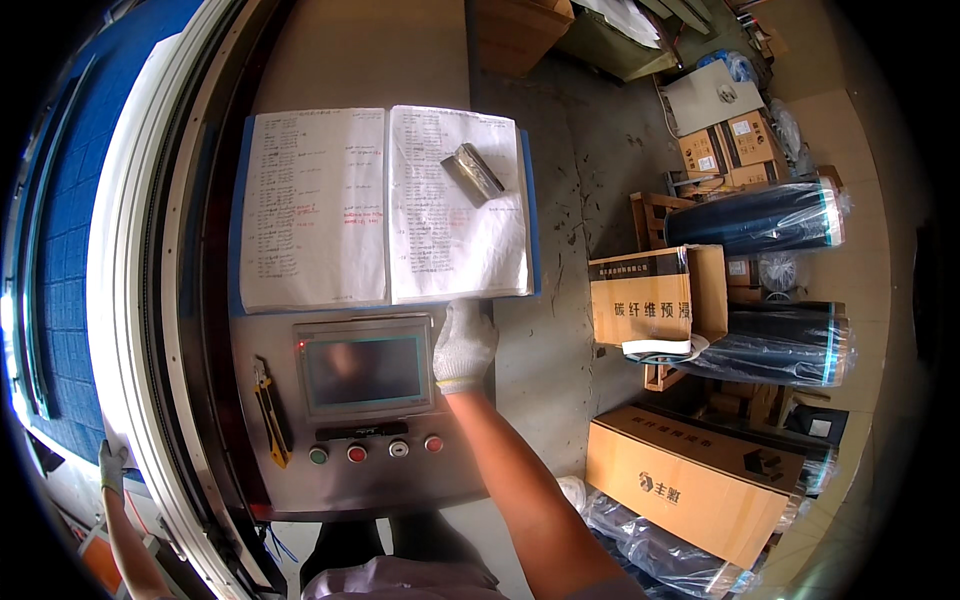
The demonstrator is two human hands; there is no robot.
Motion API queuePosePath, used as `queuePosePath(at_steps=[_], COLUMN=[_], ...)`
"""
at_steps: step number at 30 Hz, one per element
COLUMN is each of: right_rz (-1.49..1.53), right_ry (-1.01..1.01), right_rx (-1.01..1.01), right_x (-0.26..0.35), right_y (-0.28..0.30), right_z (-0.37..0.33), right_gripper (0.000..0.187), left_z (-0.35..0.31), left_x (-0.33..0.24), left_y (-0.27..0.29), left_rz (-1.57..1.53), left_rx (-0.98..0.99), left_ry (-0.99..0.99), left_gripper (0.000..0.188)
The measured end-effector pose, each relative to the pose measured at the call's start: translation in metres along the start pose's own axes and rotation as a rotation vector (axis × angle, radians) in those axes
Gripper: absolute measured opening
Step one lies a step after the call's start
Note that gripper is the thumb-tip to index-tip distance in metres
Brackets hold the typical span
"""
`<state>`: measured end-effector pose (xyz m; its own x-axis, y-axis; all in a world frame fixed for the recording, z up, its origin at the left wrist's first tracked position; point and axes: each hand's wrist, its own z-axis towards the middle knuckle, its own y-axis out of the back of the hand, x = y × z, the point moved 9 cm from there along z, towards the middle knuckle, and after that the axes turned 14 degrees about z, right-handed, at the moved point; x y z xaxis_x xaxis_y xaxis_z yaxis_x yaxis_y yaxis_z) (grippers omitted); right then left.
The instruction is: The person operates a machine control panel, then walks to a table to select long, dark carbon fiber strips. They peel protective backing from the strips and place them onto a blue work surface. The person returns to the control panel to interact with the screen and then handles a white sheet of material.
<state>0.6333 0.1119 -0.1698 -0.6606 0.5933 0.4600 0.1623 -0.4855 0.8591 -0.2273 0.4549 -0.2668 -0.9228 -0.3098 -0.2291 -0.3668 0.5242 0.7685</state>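
Note:
My right hand [465, 345], in a whitish knit glove, is at the lower edge of an open binder [320, 205] with handwritten pages. Its fingers are curled inward beside the right side of a touchscreen [366, 367]; whatever they may hold is hidden. Far to the left, my gloved left hand [112, 468] lies against the end of a long white machine rail [125, 250], thumb apart from the fingers. A shiny metal block [478, 172] rests on the binder's right page. Left of the screen lies a yellow-and-black utility knife [269, 412].
Below the screen sit a black bar-shaped item [362, 431] and several round controls, including a green button [318, 455]. Blue sheeting [60, 230] lies beyond the rail. Cardboard boxes [690, 485] and plastic-wrapped dark rolls [760, 215] stand on the floor at right.

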Motion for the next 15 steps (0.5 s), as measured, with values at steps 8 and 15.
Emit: queuePosePath(at_steps=[8,15], right_rz=[-0.021,-0.021], right_ry=[0.006,0.019], right_rx=[-0.008,-0.015], right_x=[-0.0021,-0.0012], right_y=[-0.0021,-0.0015], right_z=[-0.0019,-0.0019], right_gripper=[0.011,0.011], left_z=[-0.0029,-0.0040], left_x=[-0.0045,-0.0060], left_y=[0.0029,0.0006], left_rz=[-0.003,-0.022], left_rx=[0.005,0.008], left_ry=[-0.061,-0.031], left_gripper=[0.058,0.050])
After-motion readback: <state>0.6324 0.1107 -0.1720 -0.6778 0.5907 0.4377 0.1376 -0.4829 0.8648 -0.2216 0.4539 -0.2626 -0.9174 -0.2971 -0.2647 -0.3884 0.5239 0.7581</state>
